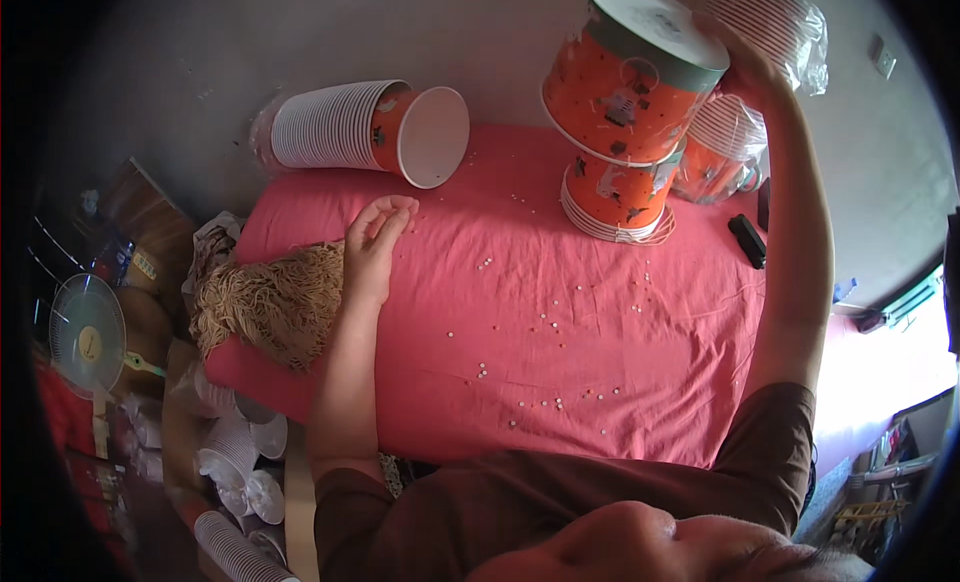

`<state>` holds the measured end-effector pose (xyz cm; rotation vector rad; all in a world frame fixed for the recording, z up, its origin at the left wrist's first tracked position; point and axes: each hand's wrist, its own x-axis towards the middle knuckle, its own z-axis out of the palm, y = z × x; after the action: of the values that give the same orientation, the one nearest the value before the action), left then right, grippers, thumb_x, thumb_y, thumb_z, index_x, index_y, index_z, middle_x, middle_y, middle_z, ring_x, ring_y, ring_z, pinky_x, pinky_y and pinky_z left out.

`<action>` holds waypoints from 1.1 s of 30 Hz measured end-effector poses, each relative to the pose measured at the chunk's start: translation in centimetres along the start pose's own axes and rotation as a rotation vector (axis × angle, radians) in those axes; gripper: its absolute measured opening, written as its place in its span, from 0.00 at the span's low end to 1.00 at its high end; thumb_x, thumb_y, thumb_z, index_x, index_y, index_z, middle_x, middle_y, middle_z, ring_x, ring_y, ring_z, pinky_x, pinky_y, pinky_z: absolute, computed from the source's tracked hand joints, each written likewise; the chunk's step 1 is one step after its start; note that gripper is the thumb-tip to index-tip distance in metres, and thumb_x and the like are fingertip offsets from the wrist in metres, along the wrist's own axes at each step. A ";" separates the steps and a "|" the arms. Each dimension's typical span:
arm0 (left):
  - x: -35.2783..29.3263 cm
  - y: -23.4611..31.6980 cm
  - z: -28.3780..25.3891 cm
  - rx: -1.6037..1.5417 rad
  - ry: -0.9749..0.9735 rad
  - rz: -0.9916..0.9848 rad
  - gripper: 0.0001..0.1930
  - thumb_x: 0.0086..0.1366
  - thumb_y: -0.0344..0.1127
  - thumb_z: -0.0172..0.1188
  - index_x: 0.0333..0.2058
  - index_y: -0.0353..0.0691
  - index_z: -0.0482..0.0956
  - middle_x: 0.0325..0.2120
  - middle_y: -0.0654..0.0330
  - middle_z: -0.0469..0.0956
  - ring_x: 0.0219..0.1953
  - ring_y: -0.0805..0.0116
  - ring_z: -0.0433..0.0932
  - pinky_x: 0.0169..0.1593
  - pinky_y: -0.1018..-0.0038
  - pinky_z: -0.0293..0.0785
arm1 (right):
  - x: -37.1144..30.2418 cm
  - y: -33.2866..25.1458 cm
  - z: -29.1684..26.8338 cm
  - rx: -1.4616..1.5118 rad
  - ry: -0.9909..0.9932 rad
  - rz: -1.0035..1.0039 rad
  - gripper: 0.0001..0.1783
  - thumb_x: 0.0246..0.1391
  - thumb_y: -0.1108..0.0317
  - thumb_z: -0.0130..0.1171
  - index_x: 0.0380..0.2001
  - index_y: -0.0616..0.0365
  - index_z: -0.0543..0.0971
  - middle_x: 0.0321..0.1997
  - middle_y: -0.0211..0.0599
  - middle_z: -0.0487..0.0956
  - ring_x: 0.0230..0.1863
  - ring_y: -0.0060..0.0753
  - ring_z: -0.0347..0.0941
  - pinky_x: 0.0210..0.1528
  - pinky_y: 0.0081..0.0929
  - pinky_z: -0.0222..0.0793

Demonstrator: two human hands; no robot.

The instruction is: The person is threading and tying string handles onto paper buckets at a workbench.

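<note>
My right hand [745, 67] grips the base edge of an upside-down orange paper bucket [628, 92] with a green band and a white bottom. That bucket sits over or on a lower stack of inverted orange buckets [615, 194], whose white rims rest on the pink cloth. Thin strings [660, 232] lie by those rims. Over the cloth, my left hand [378, 232] has its fingers curled and the thumb close to them; whether something small is pinched there cannot be made out. Beyond it a long nested row of white-rimmed buckets [330, 127] lies on its side, mouth toward the right.
Small pale and reddish beads [555, 327] are scattered on the pink cloth [640, 372]. A bundle of tan strings [275, 297] lies at left. Plastic-wrapped bucket stacks [725, 132] stand far right, near a black object [746, 242]. A fan [88, 337] and white cups [230, 462] are at lower left.
</note>
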<state>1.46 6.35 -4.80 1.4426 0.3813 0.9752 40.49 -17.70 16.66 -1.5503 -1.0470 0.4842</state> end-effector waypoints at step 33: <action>-0.3 -0.8 0.1 0.060 -0.079 -0.033 0.07 0.69 0.30 0.56 0.42 0.38 0.79 0.40 0.63 0.80 0.46 0.75 0.77 0.51 0.75 0.73 | 0.3 14.0 0.1 -0.090 0.042 0.614 0.35 0.57 0.34 0.47 0.24 0.60 0.73 0.18 0.33 0.67 0.14 0.37 0.70 0.23 0.40 0.75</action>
<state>1.65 6.19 -5.62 1.5201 0.3779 0.8844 45.51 -16.78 3.65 -1.9513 -0.5471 0.8239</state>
